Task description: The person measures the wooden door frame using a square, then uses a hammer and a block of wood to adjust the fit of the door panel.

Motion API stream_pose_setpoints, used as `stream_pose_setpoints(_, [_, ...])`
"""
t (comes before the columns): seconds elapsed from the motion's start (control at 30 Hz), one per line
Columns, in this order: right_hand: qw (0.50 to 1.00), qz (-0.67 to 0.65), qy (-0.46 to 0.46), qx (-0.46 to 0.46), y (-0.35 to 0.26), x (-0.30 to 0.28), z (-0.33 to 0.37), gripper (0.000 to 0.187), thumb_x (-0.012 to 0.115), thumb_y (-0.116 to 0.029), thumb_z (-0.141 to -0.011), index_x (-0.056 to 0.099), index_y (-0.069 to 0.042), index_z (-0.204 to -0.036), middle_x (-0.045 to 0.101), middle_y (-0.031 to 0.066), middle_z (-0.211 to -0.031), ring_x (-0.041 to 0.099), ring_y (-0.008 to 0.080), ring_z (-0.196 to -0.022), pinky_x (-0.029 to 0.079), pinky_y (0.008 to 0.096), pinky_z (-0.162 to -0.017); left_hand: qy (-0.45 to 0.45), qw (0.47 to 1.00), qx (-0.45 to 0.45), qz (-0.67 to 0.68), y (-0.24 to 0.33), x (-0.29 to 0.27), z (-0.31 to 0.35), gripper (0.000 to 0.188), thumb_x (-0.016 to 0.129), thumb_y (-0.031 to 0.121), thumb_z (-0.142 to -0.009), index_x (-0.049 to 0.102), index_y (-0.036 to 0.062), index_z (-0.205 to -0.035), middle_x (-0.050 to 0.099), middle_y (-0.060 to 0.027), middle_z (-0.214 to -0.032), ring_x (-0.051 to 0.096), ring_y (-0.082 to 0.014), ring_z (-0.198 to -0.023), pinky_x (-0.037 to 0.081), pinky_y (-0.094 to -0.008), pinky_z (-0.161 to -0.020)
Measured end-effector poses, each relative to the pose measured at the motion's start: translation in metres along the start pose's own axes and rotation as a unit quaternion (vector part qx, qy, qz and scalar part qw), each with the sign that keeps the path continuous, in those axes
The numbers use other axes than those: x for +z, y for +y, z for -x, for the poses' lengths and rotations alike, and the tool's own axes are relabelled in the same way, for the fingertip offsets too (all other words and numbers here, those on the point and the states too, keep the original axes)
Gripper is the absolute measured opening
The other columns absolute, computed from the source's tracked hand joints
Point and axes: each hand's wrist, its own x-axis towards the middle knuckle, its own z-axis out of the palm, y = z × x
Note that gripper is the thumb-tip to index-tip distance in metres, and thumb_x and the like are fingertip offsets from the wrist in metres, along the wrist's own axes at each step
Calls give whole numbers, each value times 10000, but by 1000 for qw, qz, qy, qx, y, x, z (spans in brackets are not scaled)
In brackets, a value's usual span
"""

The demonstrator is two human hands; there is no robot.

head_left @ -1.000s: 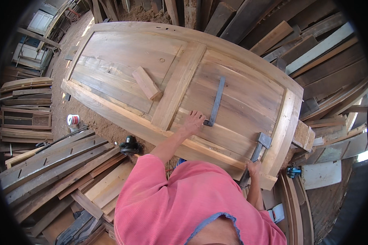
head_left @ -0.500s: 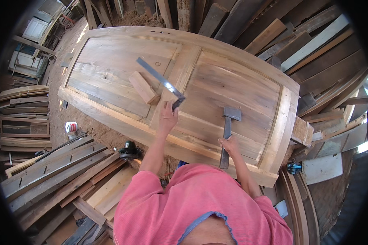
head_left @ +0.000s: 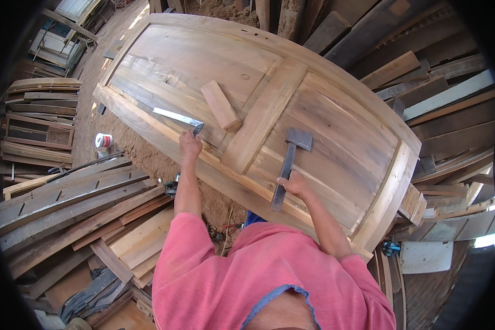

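A large panelled wooden door (head_left: 269,110) lies flat in front of me. My left hand (head_left: 190,144) is closed round the dark stock of a try square (head_left: 176,117) at the door's near edge, and its shiny blade points left over the left panel. In my right hand (head_left: 296,184) is a mallet (head_left: 298,139) with a dark, blocky head, gripped partway along the handle. The head is over the right panel and faces away from me. Beyond the square, a loose wood block (head_left: 220,104) rests on the left panel beside the middle rail.
Stacked boards (head_left: 66,206) fill the lower left, and more planks (head_left: 445,99) lean along the right. A white bucket (head_left: 103,141) stands on the dirt ground left of the door. Below the door's near edge sits a dark green power tool (head_left: 172,186), partly behind my left forearm.
My left hand has carried the try square left and closer to the door's near edge, turning its blade flatter. My right hand and the mallet have shifted left toward the middle rail. The view has turned.
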Motion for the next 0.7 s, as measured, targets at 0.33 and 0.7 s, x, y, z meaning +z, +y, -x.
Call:
stream_pose_setpoints(0.33, [1000,17,8,-9,46,10,16,452,683,-404,-869,720,24,-1009,716,262,-984,679,422,-961,520,468,-840,45,995,-64,58,14,36,-36,865,726,494,-833,392,56,-1501,556,-293,-1302,509,-450,-1247,423,-513,-1060])
stream_pose_setpoints(0.7, [997,59,34,31,-9,1,41,793,600,-597,-924,493,37,-1389,645,277,-1266,596,414,-1237,470,499,-1047,-116,982,-147,-32,145,40,-19,1154,727,608,-786,66,188,-1633,174,-347,-1608,214,-579,-1454,203,-644,-1186])
